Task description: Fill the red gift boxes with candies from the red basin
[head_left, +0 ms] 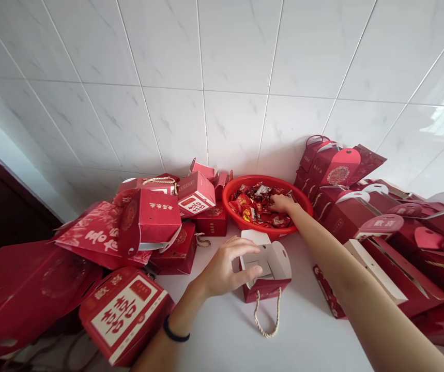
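One red basin [241, 223] and one open box [268, 287] with one rope handle [266, 335] stand mid-table [214, 341], the box nearer. Red boxes, too overlapped to count, crowd left [159, 212] and right. The basin holds many wrapped packets [256, 207]; the right hand [282, 203] dips among them, its grip impossible to tell. The left hand [229, 266], thumb and fingers spread, is at the box's left side, thumb over its pale interior.
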{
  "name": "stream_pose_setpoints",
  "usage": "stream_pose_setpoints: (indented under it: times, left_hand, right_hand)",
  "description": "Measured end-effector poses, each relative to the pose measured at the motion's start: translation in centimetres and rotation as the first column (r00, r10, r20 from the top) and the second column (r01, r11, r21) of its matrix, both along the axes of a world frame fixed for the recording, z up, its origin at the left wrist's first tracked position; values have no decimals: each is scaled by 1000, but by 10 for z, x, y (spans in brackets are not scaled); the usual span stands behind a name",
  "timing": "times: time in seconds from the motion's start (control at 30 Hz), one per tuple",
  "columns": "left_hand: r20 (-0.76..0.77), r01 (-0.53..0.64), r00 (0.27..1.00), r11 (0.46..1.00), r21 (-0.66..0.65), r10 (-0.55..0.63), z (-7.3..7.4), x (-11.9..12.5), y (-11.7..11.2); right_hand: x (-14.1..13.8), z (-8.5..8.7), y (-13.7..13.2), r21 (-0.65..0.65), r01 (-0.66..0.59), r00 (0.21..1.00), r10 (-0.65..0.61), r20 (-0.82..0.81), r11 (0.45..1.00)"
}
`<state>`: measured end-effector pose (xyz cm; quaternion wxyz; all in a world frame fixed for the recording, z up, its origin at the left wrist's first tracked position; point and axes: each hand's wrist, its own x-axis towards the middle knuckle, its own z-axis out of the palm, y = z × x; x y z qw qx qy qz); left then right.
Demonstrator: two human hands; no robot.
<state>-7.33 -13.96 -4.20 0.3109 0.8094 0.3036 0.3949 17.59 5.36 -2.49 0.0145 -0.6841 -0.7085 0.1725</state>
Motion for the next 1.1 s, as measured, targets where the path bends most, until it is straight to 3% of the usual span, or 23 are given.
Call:
stream_pose_setpoints:
  times: [0.17,0.37,0.5,0.7,0.9,1.1]
  left_hand:
    - [10,5,1000,1000,22,-5,-2,0,0]
    - [25,17,1000,999,40,-18,-4,1,0]
    - [27,22,999,999,44,-23,-5,2,1]
    - [25,29,999,999,41,-30,-5,2,2]
    - [29,34,999,999,37,-35,-4,2,2]
    - [8,24,1000,999,46,-24,-3,2,2]
  right_hand:
    - [3,1,-3,7,61,939,-55,-340,998]
    - [8,8,-4,-76,171,650,-171,-740,982]
    - [14,17,1,-147,210,475,-232,-849,967]
    - [23,20,3,-236,253,325,-312,-893,938]
    - [21,21,-4,-274,236,295,-338,-894,932]
    - [20,20,-10,-248,95,417,-264,-870,964]
